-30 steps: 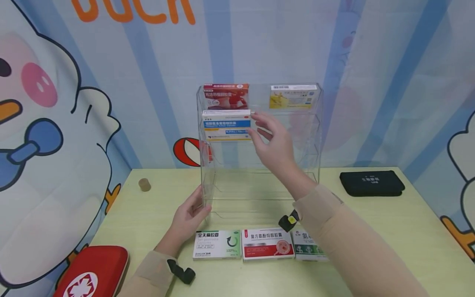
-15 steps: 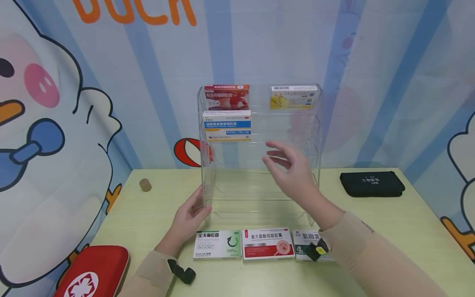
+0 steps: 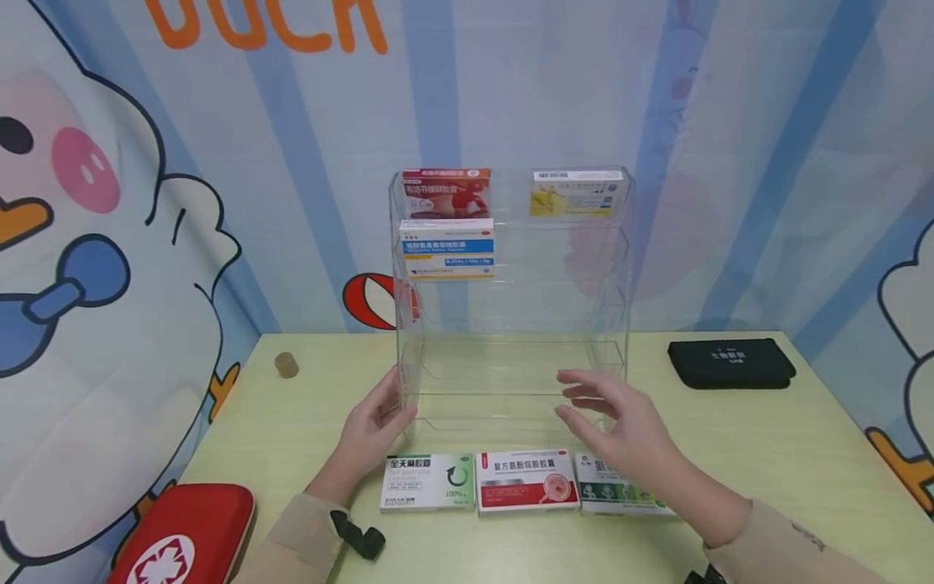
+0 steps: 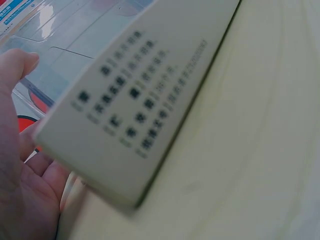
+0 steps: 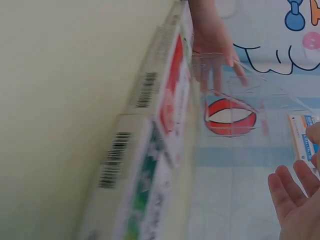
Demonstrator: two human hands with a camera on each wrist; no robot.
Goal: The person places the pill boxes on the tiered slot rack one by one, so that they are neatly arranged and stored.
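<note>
A clear acrylic tiered rack (image 3: 503,393) stands on the table. My left hand (image 3: 374,426) holds its lower left side, thumb at the front and fingers around the edge. My right hand (image 3: 620,422) is at the rack's lower right with fingers spread and nothing between them, above a green-and-white medicine box (image 3: 616,493) that it partly covers. A red medicine box (image 3: 447,196) and a yellow-and-white one (image 3: 572,195) sit on the top tier. Below the red one rests a blue-and-white medicine box (image 3: 447,250).
In front of the rack, a white box with a green arrow (image 3: 426,483) and a red-and-white box (image 3: 527,484) lie in a row with the green-and-white one. A red case (image 3: 186,531), a black pouch (image 3: 731,363) and a small cork (image 3: 286,365) are around the sides.
My right hand has let go of the blue-and-white medicine box, leaving it on the second tier, and has moved down and right towards the front row. My left hand stays on the rack.
</note>
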